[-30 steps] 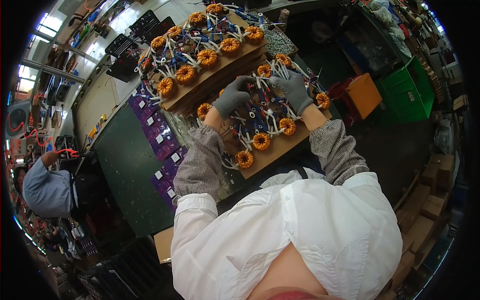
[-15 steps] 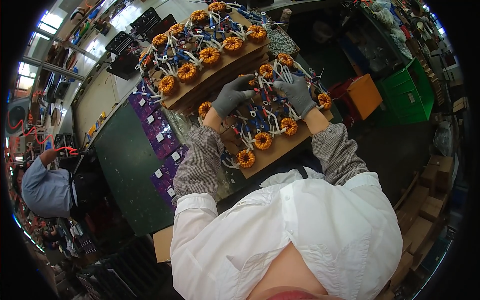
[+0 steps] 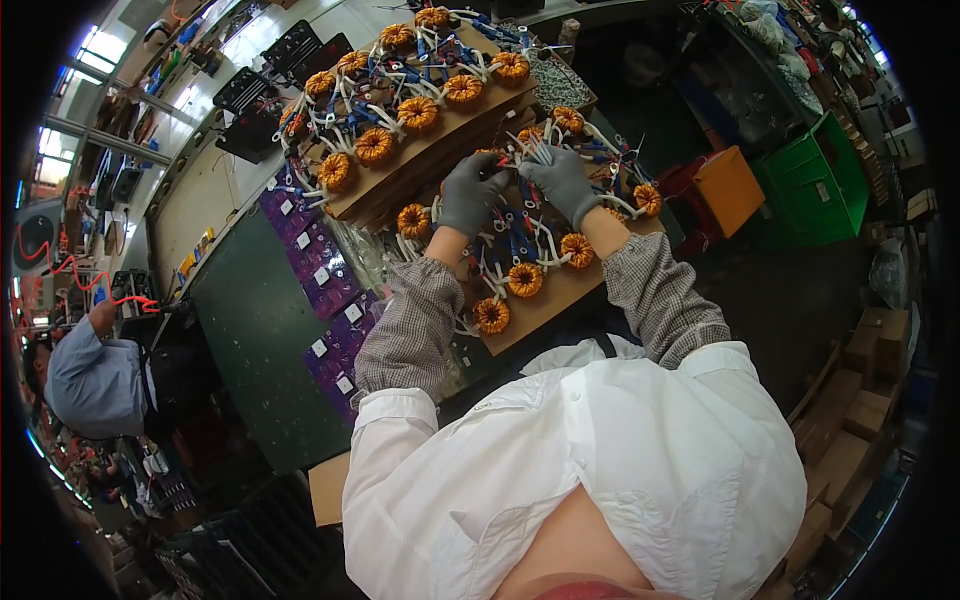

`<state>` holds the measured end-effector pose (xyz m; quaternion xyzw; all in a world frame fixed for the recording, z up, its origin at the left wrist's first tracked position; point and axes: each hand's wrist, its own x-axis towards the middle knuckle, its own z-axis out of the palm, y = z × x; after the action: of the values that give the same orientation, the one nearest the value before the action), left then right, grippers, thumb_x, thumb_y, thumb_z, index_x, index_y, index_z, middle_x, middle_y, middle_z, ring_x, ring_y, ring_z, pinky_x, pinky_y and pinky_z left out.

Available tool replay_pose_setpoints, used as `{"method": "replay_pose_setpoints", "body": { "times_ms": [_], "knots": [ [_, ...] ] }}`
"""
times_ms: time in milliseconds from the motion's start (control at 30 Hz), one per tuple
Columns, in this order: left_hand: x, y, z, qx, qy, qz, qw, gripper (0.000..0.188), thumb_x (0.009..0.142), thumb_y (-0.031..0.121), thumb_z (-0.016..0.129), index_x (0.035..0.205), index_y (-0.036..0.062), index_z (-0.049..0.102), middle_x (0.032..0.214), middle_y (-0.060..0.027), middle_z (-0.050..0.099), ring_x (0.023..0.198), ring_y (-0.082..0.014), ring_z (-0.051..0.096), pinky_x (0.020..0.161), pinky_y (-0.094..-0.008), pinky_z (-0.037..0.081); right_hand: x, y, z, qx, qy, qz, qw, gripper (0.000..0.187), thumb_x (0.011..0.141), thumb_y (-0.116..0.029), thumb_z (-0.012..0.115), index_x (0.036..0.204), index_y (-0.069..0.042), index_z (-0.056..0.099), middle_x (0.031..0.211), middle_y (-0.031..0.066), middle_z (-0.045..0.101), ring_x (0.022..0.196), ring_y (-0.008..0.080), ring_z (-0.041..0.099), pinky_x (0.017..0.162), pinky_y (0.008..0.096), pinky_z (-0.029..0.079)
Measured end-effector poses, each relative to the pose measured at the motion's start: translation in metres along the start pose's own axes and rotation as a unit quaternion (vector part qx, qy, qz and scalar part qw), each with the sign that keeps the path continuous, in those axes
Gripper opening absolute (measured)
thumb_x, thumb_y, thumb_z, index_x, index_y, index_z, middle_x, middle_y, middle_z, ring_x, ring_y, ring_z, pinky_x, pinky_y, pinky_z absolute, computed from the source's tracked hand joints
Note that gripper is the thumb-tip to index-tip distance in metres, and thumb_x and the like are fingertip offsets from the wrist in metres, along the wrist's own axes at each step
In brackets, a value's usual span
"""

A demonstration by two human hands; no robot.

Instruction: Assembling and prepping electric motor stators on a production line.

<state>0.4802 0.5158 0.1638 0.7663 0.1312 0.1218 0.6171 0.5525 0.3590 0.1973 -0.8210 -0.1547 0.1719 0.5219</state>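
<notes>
In grey gloves, both my hands work over a cardboard sheet carrying several orange copper-wound ring coils with white-sleeved, blue and red leads. My right hand is closed on a bunch of thin white strips, which fan out past the fingertips. Just to its left, my left hand has its fingers curled together near a small red-ended lead. What they pinch, if anything, is too small to make out. One ring coil lies left of my left wrist.
A taller cardboard stack with more coils stands beyond my left hand. Purple circuit boards lie on the green tabletop. At right are an orange box and a green crate. A person in blue is far left.
Both hands have drawn toward each other, the right one moving left with the white strips. My left hand's spread thumb and fingers have curled in and lie nearer the leads.
</notes>
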Motion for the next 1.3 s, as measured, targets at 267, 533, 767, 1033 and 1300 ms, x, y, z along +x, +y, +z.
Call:
{"method": "replay_pose_setpoints", "body": {
  "times_ms": [267,533,767,1033,1300],
  "knots": [
    [0.005,-0.006,-0.005,0.262,0.023,0.181,0.948,0.036,0.081,0.008,0.068,0.115,-0.0015,0.058,0.099,-0.0110,0.064,0.078,-0.0178,0.065,0.064,-0.0308,0.054,0.005,-0.002,0.023,-0.030,-0.006,-0.025,0.999,0.031,0.076,-0.028,0.068,0.094,-0.003,0.066,0.084,0.0153,0.067,0.077,0.0287,0.064,0.069,0.0374,0.049],
    [0.002,-0.011,-0.006,0.027,-0.011,0.044,0.999,0.035,0.081,0.006,0.065,0.115,-0.0009,0.059,0.100,-0.0122,0.064,0.085,-0.0202,0.065,0.076,-0.0306,0.052,0.016,0.003,0.013,-0.038,-0.025,-0.050,0.998,0.031,0.078,-0.027,0.068,0.096,-0.002,0.066,0.079,0.0120,0.066,0.069,0.0221,0.062,0.064,0.0333,0.048],
    [0.011,0.005,-0.019,0.209,-0.017,0.122,0.970,0.031,0.080,0.011,0.064,0.110,0.0049,0.063,0.098,-0.0138,0.064,0.088,-0.0244,0.064,0.075,-0.0338,0.051,0.021,0.010,0.019,-0.046,-0.020,-0.053,0.997,0.033,0.079,-0.031,0.069,0.096,-0.003,0.066,0.082,0.0123,0.067,0.071,0.0234,0.063,0.067,0.0340,0.049],
    [0.014,0.010,-0.024,0.291,-0.047,-0.040,0.955,0.021,0.081,0.022,0.062,0.093,0.0057,0.067,0.081,-0.0114,0.066,0.076,-0.0229,0.065,0.065,-0.0348,0.048,0.022,0.004,0.033,-0.083,0.017,-0.035,0.996,0.042,0.074,-0.037,0.075,0.093,-0.002,0.064,0.083,0.0123,0.067,0.074,0.0244,0.064,0.067,0.0367,0.050],
    [-0.003,0.018,-0.034,-0.101,-0.165,-0.137,0.971,0.026,0.080,0.019,0.064,0.096,-0.0008,0.063,0.079,-0.0051,0.062,0.071,-0.0149,0.060,0.061,-0.0284,0.047,0.035,0.025,0.038,0.050,-0.013,0.001,0.999,0.039,0.075,-0.036,0.075,0.089,-0.002,0.064,0.080,0.0116,0.067,0.071,0.0219,0.063,0.065,0.0340,0.049]
  ]
}}
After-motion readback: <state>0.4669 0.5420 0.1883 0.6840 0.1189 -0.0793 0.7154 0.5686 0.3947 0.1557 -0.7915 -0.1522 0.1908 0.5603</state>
